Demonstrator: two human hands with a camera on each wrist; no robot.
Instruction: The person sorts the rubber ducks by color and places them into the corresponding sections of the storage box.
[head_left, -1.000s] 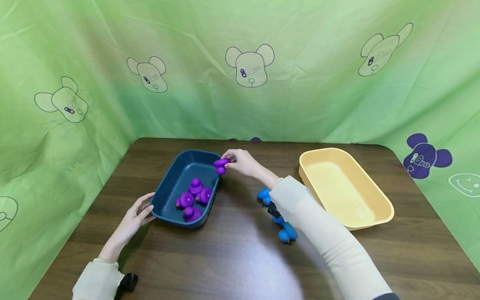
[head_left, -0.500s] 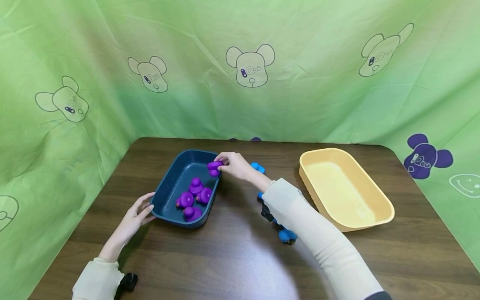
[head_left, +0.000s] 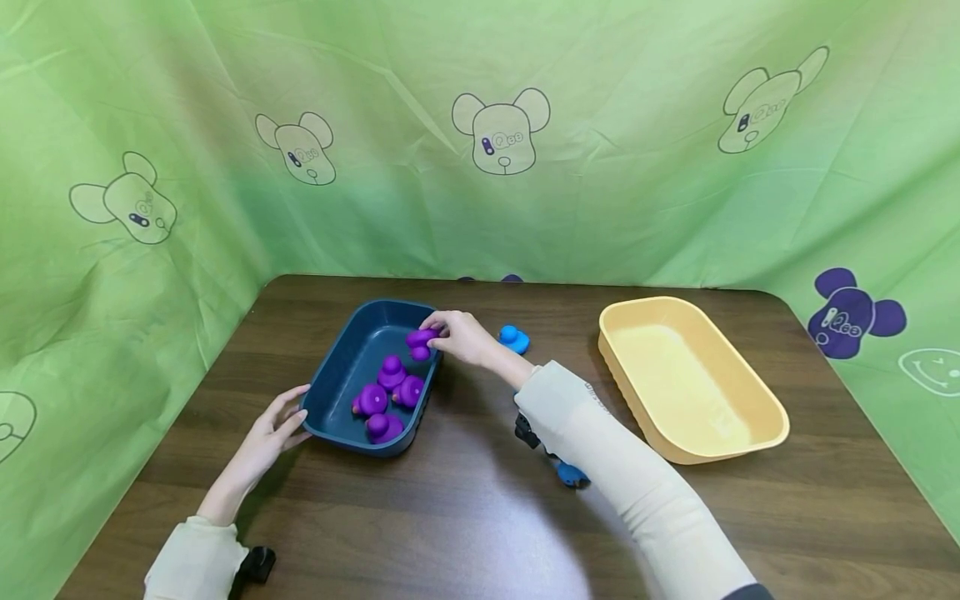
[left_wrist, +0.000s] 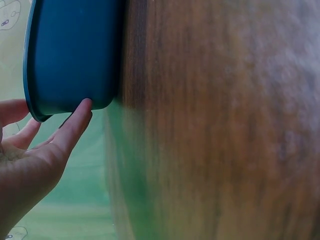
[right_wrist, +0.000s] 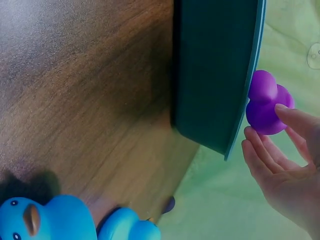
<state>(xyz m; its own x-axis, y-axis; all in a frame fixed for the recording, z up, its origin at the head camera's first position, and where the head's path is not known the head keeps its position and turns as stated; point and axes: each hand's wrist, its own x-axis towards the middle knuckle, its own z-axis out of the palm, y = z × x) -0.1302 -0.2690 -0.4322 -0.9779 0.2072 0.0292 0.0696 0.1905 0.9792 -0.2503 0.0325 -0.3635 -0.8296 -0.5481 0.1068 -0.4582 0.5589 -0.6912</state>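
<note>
In the head view, my right hand (head_left: 461, 337) pinches a purple rubber duck (head_left: 420, 342) over the right rim of the blue bin (head_left: 337, 367). The same duck (right_wrist: 262, 107) shows beside the bin's rim in the right wrist view, between thumb and fingers. Inside the bin lie several more purple ducks (head_left: 384, 427). My left hand (head_left: 270, 429) rests its fairly straight fingers against the bin's near left corner. From the left wrist, a fingertip (left_wrist: 85, 106) touches the bin's outer wall (left_wrist: 75, 60), with other fingers near the rim.
A yellow bin (head_left: 675, 375) stands on the right of the wooden table (head_left: 450, 517). Blue rubber ducks lie between the bins, one farther back (head_left: 513, 339) and one nearer (head_left: 572, 475), partly behind my right sleeve (head_left: 600, 442). A green printed cloth (head_left: 390, 208) hangs behind.
My right hand has moved left with the purple duck, bringing it over the blue bin's right side. The back blue duck has come into sight. My left hand has stayed put.
</note>
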